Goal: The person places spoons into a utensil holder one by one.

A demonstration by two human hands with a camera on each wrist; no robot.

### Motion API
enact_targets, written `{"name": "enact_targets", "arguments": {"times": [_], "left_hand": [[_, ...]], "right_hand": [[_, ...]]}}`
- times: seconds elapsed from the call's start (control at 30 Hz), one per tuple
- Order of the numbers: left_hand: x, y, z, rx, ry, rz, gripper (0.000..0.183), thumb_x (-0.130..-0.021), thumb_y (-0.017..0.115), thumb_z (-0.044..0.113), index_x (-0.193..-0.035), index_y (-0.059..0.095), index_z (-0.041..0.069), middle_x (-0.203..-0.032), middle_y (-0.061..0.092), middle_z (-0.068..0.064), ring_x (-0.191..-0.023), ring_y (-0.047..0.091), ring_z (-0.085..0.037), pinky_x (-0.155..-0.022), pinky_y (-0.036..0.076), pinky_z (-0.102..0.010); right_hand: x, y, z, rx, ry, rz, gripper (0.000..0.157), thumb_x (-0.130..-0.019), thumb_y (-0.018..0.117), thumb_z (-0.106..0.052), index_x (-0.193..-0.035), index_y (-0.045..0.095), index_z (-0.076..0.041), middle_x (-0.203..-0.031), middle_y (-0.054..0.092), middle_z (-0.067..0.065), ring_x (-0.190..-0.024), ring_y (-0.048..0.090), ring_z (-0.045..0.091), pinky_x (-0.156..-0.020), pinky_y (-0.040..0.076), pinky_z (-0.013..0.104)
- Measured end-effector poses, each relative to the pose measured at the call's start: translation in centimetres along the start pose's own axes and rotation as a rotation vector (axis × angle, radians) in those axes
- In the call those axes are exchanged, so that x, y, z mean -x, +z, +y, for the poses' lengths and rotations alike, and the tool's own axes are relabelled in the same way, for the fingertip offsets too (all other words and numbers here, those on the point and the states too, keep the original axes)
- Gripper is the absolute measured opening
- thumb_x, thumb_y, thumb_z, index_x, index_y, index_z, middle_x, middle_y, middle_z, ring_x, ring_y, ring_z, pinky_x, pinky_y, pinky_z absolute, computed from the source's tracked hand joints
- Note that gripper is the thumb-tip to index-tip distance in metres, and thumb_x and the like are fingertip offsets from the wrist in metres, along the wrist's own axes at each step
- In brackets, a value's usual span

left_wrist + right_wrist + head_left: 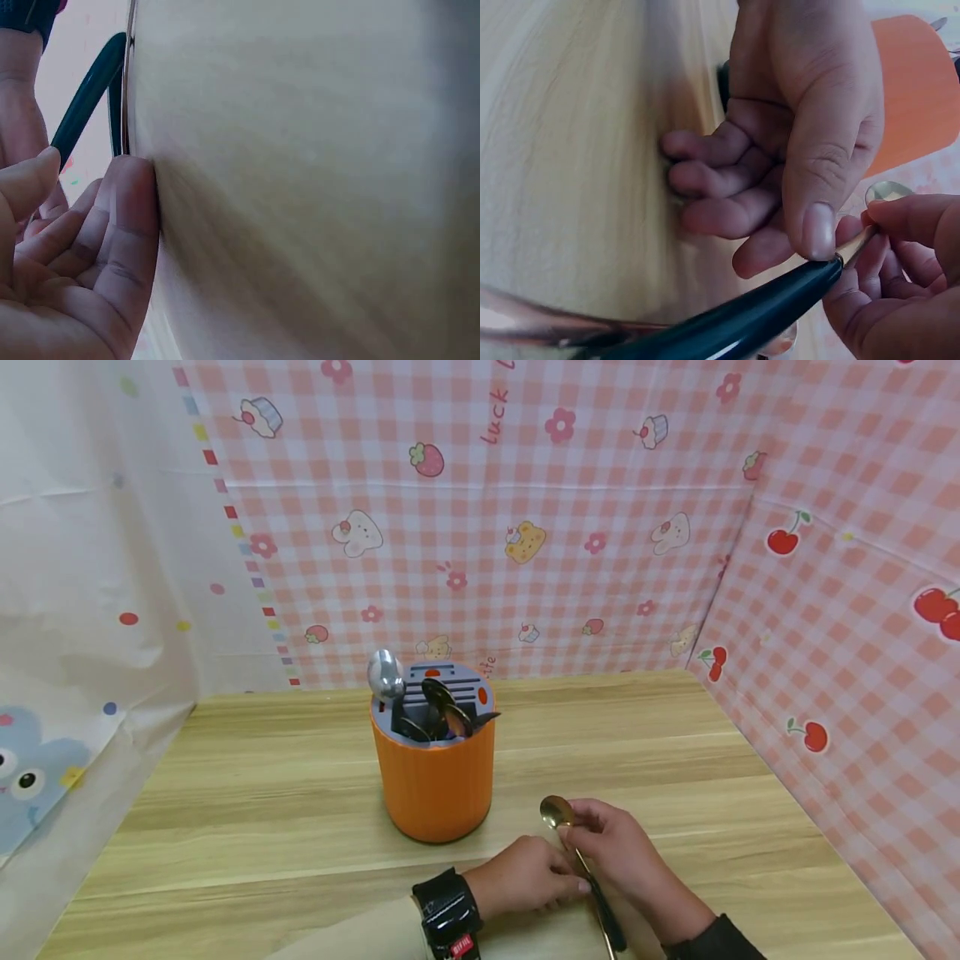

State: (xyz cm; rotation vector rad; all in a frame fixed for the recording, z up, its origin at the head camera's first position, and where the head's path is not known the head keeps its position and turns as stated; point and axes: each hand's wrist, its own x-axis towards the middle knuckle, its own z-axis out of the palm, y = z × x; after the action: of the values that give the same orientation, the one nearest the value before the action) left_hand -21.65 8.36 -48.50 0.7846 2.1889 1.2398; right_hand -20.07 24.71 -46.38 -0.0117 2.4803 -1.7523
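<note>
My right hand (618,847) pinches a gold spoon (557,812) by its neck, just below the bowl. The spoon's slim dark green handle (742,311) slants down toward the table's near side. My left hand (525,875) is beside it, thumb tip touching the handle where it meets the gold neck. In the right wrist view, the left fingers (712,184) are loosely bent and stand off the handle, close to the wood. A second gold-coloured utensil (525,319) lies low under the handle, mostly covered by it.
An orange cutlery holder (435,785) with a grey slotted top stands left of the hands. Several dark utensils and a silver spoon (386,675) stick out of it. Behind the wooden table (262,793) hangs a pink checked cloth (480,527), with another along the right.
</note>
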Motion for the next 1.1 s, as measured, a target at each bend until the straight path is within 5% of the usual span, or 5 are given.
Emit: {"name": "enact_targets", "arguments": {"times": [0.3, 0.47, 0.7, 1.1], "left_hand": [[0.1, 0.3, 0.0, 0.214, 0.008, -0.009, 0.016, -0.089, 0.072, 0.017, -0.079, 0.073, 0.004, -0.064, 0.068, -0.006, -0.054, 0.062, -0.009, -0.049, 0.052, -0.023], [0.1, -0.1, 0.2, 0.213, 0.025, 0.069, 0.007, -0.087, 0.074, 0.018, -0.086, 0.073, 0.011, -0.072, 0.071, -0.001, -0.061, 0.061, -0.006, -0.054, 0.047, -0.02], [0.2, -0.9, 0.4, 0.258, 0.116, 0.16, 0.016, -0.089, 0.072, 0.014, -0.103, 0.072, 0.006, -0.084, 0.071, 0.003, -0.076, 0.063, -0.004, -0.066, 0.053, -0.022], [0.8, -3.1, 1.0, 0.09, 0.175, 0.215, 0.012, -0.089, 0.073, 0.022, -0.1, 0.074, 0.018, -0.079, 0.071, 0.006, -0.075, 0.06, -0.003, -0.066, 0.049, -0.021]], "right_hand": [[0.1, -0.3, -1.2, -0.216, 0.028, -0.019, 0.033, -0.089, 0.073, -0.02, -0.117, 0.063, -0.007, -0.103, 0.062, 0.025, -0.086, 0.064, 0.032, -0.086, 0.051, 0.042], [0.1, -0.6, -2.3, -0.28, -0.009, 0.004, 0.034, -0.09, 0.071, -0.018, -0.118, 0.06, -0.001, -0.099, 0.062, 0.022, -0.082, 0.066, 0.027, -0.081, 0.054, 0.04], [-0.2, -1.4, -3.4, -0.271, -0.09, 0.012, 0.036, -0.092, 0.07, -0.021, -0.118, 0.057, -0.001, -0.095, 0.062, 0.015, -0.086, 0.065, 0.027, -0.081, 0.053, 0.042], [-0.8, -1.6, -4.8, -0.152, -0.091, 0.022, 0.035, -0.091, 0.071, -0.024, -0.113, 0.059, 0.0, -0.097, 0.063, 0.014, -0.093, 0.064, 0.028, -0.086, 0.051, 0.042]]}}
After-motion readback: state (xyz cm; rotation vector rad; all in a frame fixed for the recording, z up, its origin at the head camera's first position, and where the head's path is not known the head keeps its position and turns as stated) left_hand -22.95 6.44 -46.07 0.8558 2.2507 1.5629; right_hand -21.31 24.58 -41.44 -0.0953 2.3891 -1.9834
